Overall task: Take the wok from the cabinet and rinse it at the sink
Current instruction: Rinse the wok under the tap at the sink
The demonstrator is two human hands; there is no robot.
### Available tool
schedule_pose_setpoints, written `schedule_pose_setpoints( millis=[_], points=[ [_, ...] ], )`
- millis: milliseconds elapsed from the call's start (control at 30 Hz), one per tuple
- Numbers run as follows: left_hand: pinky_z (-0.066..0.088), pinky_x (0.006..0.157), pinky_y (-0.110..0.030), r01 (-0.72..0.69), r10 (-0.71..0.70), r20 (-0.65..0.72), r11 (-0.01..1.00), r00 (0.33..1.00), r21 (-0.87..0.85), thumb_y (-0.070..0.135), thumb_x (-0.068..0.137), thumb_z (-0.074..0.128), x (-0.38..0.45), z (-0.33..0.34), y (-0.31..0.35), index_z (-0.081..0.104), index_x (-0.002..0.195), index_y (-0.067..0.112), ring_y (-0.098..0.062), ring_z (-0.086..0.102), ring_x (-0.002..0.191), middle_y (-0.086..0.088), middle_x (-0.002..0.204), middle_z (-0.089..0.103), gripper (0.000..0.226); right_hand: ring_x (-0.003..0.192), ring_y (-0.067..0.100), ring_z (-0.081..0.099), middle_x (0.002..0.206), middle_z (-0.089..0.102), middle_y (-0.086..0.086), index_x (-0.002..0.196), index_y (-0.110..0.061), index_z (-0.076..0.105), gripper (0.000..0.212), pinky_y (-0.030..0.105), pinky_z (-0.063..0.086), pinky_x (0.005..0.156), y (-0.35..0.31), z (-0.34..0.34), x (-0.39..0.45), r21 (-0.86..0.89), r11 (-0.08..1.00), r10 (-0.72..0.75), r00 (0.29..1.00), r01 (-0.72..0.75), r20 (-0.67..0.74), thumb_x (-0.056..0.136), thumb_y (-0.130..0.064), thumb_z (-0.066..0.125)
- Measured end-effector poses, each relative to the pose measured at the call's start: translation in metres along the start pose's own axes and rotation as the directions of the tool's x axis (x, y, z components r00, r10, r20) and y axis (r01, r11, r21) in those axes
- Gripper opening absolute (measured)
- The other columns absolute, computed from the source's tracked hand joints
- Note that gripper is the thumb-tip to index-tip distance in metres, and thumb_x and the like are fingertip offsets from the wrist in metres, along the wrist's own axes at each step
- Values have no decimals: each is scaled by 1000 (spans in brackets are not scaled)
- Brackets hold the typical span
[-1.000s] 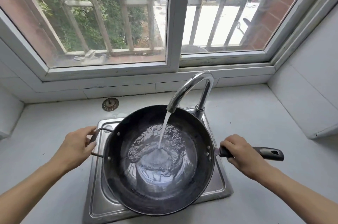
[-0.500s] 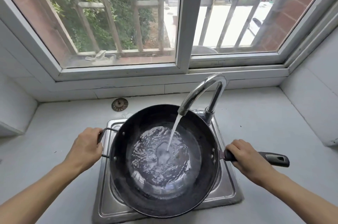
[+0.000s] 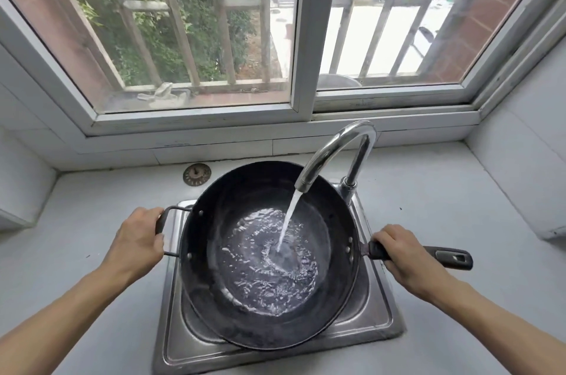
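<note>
Both forearms entered from the bottom corners of the head view. The left hand (image 3: pixel 137 241) was curled around the small loop handle (image 3: pixel 164 229) on the wok's left side; fingers wrapped over the loop from outside, thumb side toward the pan, knuckles up. The right hand (image 3: pixel 404 255) was clenched around the long black handle (image 3: pixel 447 257) close to where it joins the rim, fingers folded over the top; the free end of the handle stuck out to the right past the hand.

The wok (image 3: pixel 269 255) was held between the two hands, above the steel sink (image 3: pixel 379 313), covering most of the basin. Its rim appeared roughly level, the near edge perhaps slightly lower. Whether its underside touched the sink could not be told. A shallow pool of rippling water (image 3: pixel 269 261) lay in the bottom of the pan.

A stream from the chrome faucet (image 3: pixel 333 151) fell into the pool right of centre. The faucet base stood at the sink's back right corner, just behind the wok rim.

On the grey counter (image 3: pixel 444 197) behind the sink, to the left, lay a round metal strainer (image 3: pixel 197 174). Beyond it was the window (image 3: pixel 303 37), barred on the outside.
</note>
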State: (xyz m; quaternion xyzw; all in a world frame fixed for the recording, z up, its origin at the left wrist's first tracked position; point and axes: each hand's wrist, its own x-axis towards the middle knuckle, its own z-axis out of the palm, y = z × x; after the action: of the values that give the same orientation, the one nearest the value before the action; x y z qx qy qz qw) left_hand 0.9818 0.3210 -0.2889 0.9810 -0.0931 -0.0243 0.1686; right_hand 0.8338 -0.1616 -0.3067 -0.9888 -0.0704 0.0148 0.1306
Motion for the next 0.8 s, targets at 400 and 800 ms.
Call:
schedule_pose_setpoints(
  millis=[400,800],
  points=[
    [44,73,-42,7,-10,-137,1000,991,-26,-6,73,62,21,-6,6,61,99,7,-33,51,82,-11,83,56,29,83,23,47,91,51,0,99,-14,59,48,34,41,77,-1,8,21,23,999,52,991,-50,-125,59,14,61],
    [45,75,-47,27,-46,-281,997,959,-72,-10,73,62,21,-21,7,61,109,6,-39,54,81,-14,88,55,39,86,20,44,90,50,-3,92,-15,57,48,33,38,76,-17,22,39,117,991,96,972,-72,-214,57,18,61]
  ],
)
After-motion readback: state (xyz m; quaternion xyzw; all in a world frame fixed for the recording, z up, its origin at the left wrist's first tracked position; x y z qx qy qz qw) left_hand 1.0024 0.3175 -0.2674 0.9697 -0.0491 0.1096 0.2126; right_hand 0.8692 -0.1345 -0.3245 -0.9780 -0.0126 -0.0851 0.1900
